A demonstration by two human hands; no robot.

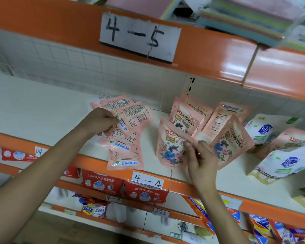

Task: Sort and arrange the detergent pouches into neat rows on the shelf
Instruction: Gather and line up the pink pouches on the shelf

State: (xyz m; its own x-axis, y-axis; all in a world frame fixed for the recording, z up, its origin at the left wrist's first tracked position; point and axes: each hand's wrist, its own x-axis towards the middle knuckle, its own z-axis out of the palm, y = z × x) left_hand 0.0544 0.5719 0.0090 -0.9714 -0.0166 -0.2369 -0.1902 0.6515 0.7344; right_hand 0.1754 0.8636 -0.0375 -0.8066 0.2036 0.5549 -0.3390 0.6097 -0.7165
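The cream steel shelf deck with an orange front rail (42,110) spans the whole view and carries every detergent pouch. Above it runs a glossy orange beam (42,18).

On the left half of the deck, a fanned bundle of flat pink plastic detergent pouches (128,118) shows its printed backs, text inverted. The fan reaches from the back wall down to the front rail. Whether its lower pouches rest on the deck or hang from the grip cannot be determined.

At the right end lie two white detergent pouches with blue logos (278,164), tipped over. Between them and the fan stands a loose cluster of pink floral pouches (187,117), leaning at different angles, one with its back outward.

In front of that cluster, one pink floral pouch (169,148) stands front face out. Its long axis is near vertical, with the base on the deck near the front rail.

The left hand (99,120) is clamped on the upper part of the fan, fingers curled around it. The right hand (199,155) pinches the top right corner of the single floral pouch between thumb and fingertips. The hands are well apart.

The single pouch lies to the right of the fan, between both hands, nearer the right hand. Judgement: joining it to the fan calls for a leftward carry and a flip to match the faces.

A small white paper label marked "4-4" (148,179) hangs on the front rail.
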